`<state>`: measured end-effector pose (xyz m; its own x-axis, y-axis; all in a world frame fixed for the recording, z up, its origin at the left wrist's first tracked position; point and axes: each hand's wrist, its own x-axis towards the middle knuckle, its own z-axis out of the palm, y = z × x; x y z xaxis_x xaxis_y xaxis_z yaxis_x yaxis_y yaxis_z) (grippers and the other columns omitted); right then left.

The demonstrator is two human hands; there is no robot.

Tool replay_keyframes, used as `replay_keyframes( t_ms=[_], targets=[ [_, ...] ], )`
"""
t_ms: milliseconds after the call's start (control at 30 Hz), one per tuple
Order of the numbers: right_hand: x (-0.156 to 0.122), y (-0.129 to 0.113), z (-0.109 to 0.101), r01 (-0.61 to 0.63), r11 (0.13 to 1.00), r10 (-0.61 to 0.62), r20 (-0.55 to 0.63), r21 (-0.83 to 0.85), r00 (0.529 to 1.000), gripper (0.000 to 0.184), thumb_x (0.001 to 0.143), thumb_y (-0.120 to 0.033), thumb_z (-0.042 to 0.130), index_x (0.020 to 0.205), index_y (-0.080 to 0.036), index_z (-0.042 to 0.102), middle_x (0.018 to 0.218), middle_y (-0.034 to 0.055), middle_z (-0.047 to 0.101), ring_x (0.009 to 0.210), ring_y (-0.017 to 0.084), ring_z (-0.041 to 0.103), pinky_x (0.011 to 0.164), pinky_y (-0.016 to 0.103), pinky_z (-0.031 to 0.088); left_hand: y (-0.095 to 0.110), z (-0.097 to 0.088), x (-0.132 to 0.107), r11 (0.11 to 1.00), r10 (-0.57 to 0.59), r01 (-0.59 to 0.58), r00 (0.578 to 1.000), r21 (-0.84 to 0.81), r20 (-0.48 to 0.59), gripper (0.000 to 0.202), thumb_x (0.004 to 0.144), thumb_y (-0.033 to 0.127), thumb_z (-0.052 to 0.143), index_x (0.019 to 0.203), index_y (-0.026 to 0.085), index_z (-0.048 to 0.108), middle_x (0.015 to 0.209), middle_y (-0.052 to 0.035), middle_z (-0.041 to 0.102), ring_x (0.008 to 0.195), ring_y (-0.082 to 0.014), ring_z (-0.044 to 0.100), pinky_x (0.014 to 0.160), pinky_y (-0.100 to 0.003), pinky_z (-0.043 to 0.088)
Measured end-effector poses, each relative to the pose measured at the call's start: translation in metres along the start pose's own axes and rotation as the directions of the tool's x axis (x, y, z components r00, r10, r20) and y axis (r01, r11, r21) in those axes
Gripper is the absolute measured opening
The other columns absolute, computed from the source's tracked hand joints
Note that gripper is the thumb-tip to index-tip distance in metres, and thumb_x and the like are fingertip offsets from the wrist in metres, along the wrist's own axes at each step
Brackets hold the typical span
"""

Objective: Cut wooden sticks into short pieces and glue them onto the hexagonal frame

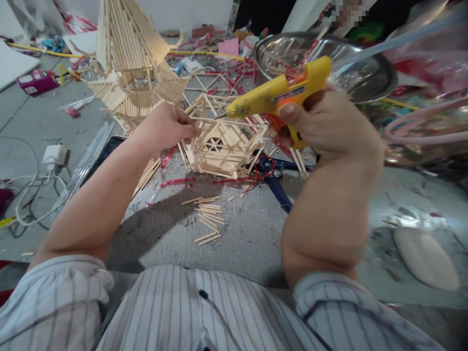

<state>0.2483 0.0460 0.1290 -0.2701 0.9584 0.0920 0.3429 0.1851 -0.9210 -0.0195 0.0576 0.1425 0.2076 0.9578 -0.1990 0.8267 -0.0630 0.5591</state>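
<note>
- Grey work surface point(248, 234), cluttered; scraps and red strips point(177, 182) scattered about.
- Stick frame point(219, 158), many-sided and openwork, sits mid-surface in front of the person, between both hands.
- Right hand point(331, 122) wrapped round the handle of a yellow glue gun point(285, 92); nozzle points left, over the frame's far part, near the left fingertips. Can't tell if the tip touches wood.
- Left hand point(166, 129) at the frame's upper left side, fingers curled and narrow; can't tell whether they grip a stick or only touch.
- Taller stick tower point(127, 48) with pointed roof stands behind the left hand.
- Loose short sticks point(210, 217) lie on the near side of the frame.
- Blue-handled tool point(278, 190) just right of the frame, partly hidden by the right arm.
- Metal basin point(389, 78) behind the glue gun, stuff inside.
- White plug point(54, 155) with cables, far left.
</note>
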Motion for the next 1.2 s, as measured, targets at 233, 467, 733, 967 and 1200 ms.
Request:
replay_keyframes(
  t_ms=[233,467,733,967,1200],
  targets=[
    [0.002,0.002,-0.001,0.016,1.000,-0.016,-0.025,-0.007,1.000,0.067,0.060,-0.081,0.073,0.071,-0.018,0.055,0.057,-0.0026,0.053,0.043,0.005,0.044,0.039,0.022,0.032,0.010,0.008,0.018,0.999,0.009,-0.010,1.000,0.042,0.020,0.027,0.083,0.032,0.057,0.079,0.007,0.067,0.059,0.0039,0.047,0.068,-0.0055,0.044,0.066,-0.023,0.030],
    [0.001,0.003,-0.002,0.004,1.000,-0.004,-0.034,0.002,0.999,0.065,0.062,-0.081,0.075,0.072,-0.020,0.056,0.061,0.0001,0.054,0.048,0.008,0.045,0.039,0.024,0.032,0.013,0.009,0.018,0.999,0.031,-0.030,0.999,0.044,-0.009,0.016,0.072,0.028,0.067,0.068,0.013,0.066,0.055,0.0038,0.037,0.061,-0.0086,0.039,0.060,-0.026,0.029],
    [0.000,0.000,0.000,-0.024,0.999,0.026,-0.060,0.033,0.998,0.067,0.057,-0.080,0.078,0.072,-0.019,0.057,0.059,-0.0019,0.056,0.044,0.006,0.045,0.039,0.022,0.032,0.012,0.010,0.019,0.993,0.047,-0.051,0.998,0.105,0.039,0.020,0.075,0.027,0.065,0.067,0.009,0.063,0.061,0.0033,0.034,0.066,-0.0080,0.039,0.066,-0.027,0.027],
    [0.003,0.011,-0.003,0.029,0.999,-0.027,-0.062,0.034,0.998,0.067,0.059,-0.081,0.074,0.072,-0.018,0.058,0.058,-0.0031,0.056,0.041,0.005,0.046,0.035,0.019,0.032,0.011,0.011,0.018,0.993,0.092,-0.094,0.995,0.076,0.027,0.019,0.075,0.029,0.067,0.069,0.010,0.065,0.056,0.0040,0.036,0.061,-0.0088,0.036,0.062,-0.028,0.026],
    [0.002,0.011,-0.002,0.061,0.998,-0.058,-0.073,0.036,0.996,0.066,0.060,-0.081,0.074,0.072,-0.018,0.058,0.057,-0.0036,0.056,0.040,0.004,0.045,0.035,0.018,0.031,0.004,0.009,0.020,0.985,0.124,-0.127,0.992,0.114,0.033,0.021,0.079,0.029,0.061,0.073,0.011,0.071,0.049,0.0034,0.035,0.058,-0.0105,0.037,0.059,-0.029,0.027]
  ],
)
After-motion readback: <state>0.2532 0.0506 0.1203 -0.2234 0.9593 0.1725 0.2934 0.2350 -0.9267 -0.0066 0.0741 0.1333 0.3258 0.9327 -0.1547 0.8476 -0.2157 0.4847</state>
